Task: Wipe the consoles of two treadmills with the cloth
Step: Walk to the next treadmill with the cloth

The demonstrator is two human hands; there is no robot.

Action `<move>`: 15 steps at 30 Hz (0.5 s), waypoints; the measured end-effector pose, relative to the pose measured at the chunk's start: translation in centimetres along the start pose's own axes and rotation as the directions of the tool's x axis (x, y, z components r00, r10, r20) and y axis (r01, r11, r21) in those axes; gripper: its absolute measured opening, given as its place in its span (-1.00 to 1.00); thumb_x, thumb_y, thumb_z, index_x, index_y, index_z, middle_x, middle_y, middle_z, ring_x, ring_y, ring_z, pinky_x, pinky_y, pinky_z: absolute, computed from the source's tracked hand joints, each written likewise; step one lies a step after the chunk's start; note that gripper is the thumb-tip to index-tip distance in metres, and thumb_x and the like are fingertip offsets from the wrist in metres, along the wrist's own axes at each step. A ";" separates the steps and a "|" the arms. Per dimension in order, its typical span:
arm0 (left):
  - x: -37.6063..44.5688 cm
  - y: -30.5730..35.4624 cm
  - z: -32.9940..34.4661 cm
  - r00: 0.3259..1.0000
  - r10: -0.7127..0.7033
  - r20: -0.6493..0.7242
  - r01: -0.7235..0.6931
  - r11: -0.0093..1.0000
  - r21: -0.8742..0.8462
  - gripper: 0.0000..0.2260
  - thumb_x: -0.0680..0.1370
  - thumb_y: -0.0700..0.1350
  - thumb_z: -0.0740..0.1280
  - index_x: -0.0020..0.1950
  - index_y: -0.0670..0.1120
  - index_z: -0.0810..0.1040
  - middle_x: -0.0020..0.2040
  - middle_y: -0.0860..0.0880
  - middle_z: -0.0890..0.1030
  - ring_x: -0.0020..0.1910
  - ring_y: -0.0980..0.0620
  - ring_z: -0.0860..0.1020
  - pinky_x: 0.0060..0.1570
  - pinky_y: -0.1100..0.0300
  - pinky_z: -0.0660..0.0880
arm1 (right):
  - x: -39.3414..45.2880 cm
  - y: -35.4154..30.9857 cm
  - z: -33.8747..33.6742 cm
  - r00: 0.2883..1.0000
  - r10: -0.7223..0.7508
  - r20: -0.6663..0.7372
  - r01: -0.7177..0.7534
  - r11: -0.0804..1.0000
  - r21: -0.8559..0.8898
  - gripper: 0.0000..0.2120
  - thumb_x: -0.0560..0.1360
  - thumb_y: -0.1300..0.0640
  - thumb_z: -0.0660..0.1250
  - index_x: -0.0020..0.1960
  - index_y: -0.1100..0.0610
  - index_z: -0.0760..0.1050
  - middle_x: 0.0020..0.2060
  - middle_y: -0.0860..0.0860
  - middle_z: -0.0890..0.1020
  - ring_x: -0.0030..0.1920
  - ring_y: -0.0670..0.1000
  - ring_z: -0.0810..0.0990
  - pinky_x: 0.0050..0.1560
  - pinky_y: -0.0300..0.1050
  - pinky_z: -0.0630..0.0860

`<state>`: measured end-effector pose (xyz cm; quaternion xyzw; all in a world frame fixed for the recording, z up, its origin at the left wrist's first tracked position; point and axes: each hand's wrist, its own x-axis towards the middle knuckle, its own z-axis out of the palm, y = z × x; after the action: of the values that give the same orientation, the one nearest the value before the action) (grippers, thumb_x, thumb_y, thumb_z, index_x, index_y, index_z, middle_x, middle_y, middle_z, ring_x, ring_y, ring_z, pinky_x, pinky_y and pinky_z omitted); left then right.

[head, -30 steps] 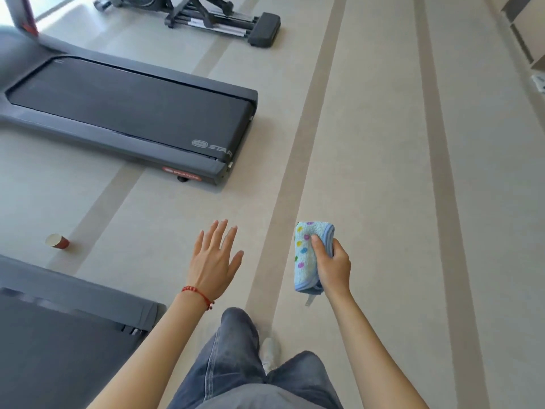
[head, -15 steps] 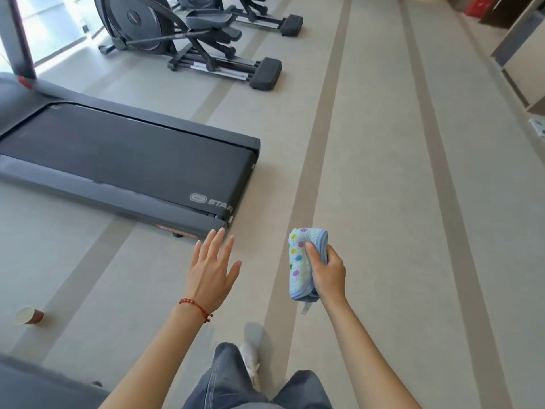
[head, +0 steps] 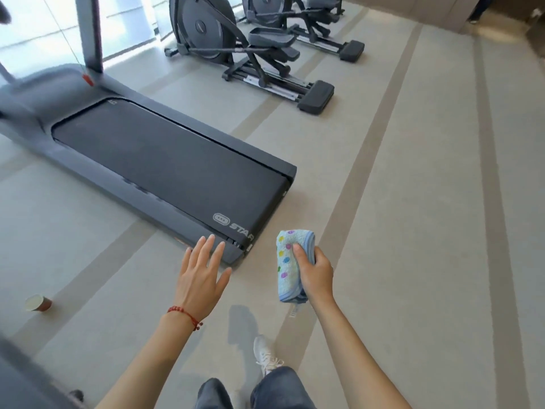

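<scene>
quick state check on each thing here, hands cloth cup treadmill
left hand: open, fingers straight, holding nothing
right hand: grips the cloth
cloth: folded, held off the floor
paper cup: tipped on its side on the floor
treadmill: belt bare, console out of view

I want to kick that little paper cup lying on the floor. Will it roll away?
Probably. The paper cup lies on its side on smooth floor, so a nudge would likely roll it. Being wider at the rim, it would probably curve rather than go straight. It looks light and easily crushed.
</scene>
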<state>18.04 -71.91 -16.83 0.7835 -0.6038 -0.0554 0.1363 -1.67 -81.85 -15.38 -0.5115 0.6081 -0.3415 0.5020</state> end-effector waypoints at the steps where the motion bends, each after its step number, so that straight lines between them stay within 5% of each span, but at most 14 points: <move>1: 0.7 -0.3 -0.1 0.999 -0.037 -0.010 0.037 0.999 0.004 -0.36 0.62 0.17 -0.19 0.27 -0.23 0.49 0.28 -0.26 0.48 0.27 -0.27 0.41 0.27 -0.14 0.29 | 1.3 -0.8 0.8 0.999 -0.013 0.047 0.013 1.000 -0.010 -0.85 0.46 -0.07 0.34 -0.09 -0.01 0.53 -0.17 -0.06 0.64 -0.12 -0.05 0.63 -0.10 -0.12 0.58; 6: 3.0 -2.6 -0.6 0.969 -0.238 -0.070 0.238 0.971 -0.011 -0.41 0.62 0.17 -0.17 0.31 -0.19 0.43 0.31 -0.23 0.45 0.34 -0.17 0.28 0.31 -0.07 0.16 | 6.7 -4.3 5.4 0.967 -0.081 0.242 0.102 0.992 -0.074 -0.88 0.46 -0.06 0.35 -0.11 -0.02 0.52 -0.23 -0.13 0.61 -0.17 -0.10 0.59 -0.18 -0.24 0.50; 9: 2.9 -4.2 -0.9 0.923 -0.373 -0.096 0.372 0.928 -0.028 -0.44 0.62 0.17 -0.16 0.32 -0.17 0.38 0.32 -0.23 0.44 0.33 -0.20 0.31 0.29 -0.12 0.25 | 8.4 -5.8 8.7 0.917 -0.100 0.387 0.144 0.986 -0.087 -0.89 0.47 -0.04 0.34 -0.10 -0.02 0.52 -0.22 -0.12 0.61 -0.19 -0.15 0.59 -0.32 -0.41 0.46; 15: 0.7 -9.1 -2.7 0.809 -0.570 -0.141 0.570 0.820 -0.049 -0.44 0.63 0.15 -0.15 0.29 -0.21 0.41 0.29 -0.27 0.46 0.27 -0.27 0.43 0.19 -0.16 0.39 | 8.5 -7.7 17.7 0.790 -0.109 0.603 0.229 0.966 -0.125 -0.86 0.45 -0.06 0.37 -0.18 -0.01 0.53 -0.21 -0.05 0.63 -0.15 -0.05 0.61 -0.15 -0.24 0.53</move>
<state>27.34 -70.03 -16.69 0.9299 -0.3292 -0.0361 0.1602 17.66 -90.20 -15.10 -0.6904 0.4028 -0.1488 0.5822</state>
